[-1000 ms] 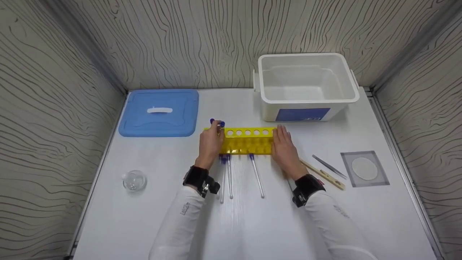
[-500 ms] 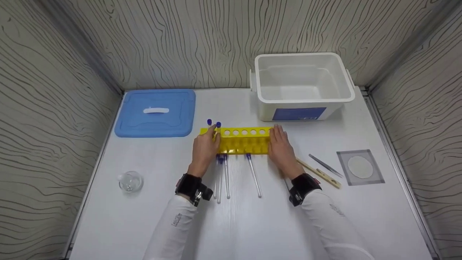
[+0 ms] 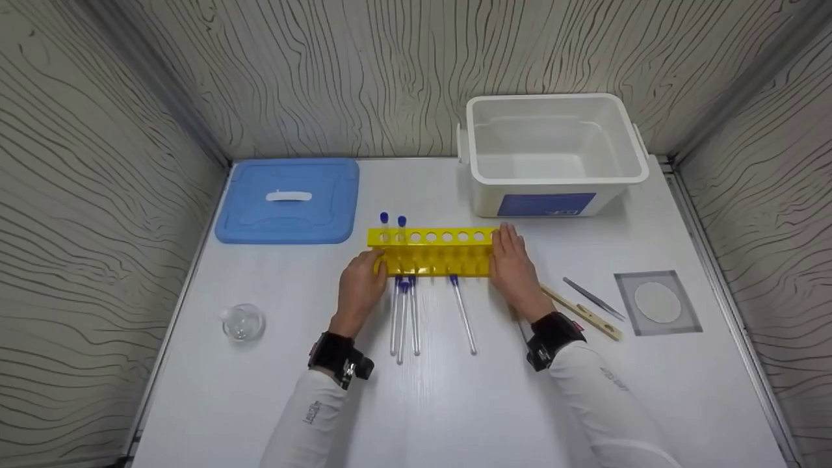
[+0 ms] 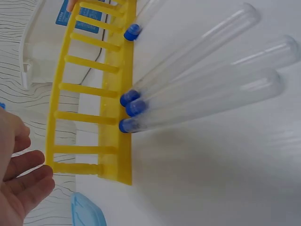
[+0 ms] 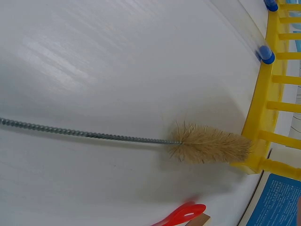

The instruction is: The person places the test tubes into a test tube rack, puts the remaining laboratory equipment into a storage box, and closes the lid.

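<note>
A yellow test tube rack (image 3: 432, 260) stands mid-table, with two blue-capped test tubes (image 3: 402, 231) upright in its leftmost holes. My left hand (image 3: 361, 286) is at the rack's left end, fingers loosely bent; in the left wrist view the fingertips (image 4: 44, 176) reach its end post, and whether they touch is unclear. My right hand (image 3: 517, 273) rests against the right end with straight fingers, almost wholly outside the right wrist view. Several more capped test tubes (image 3: 463, 318) lie before the rack. Close to its right end lies a test tube brush (image 5: 211, 143).
Back right stands a white bin (image 3: 559, 143); its blue lid (image 3: 286, 201) lies back left. A small glass vessel (image 3: 243, 323) is at left. Tweezers (image 3: 593, 298), a wooden clamp (image 3: 591, 318) and a wire gauze (image 3: 656, 302) lie at right, near a red-handled thing (image 5: 181, 214).
My left hand has come off the two upright tubes and moved down and left to the rack's end, so both tubes show. The right hand has stayed at the rack.
</note>
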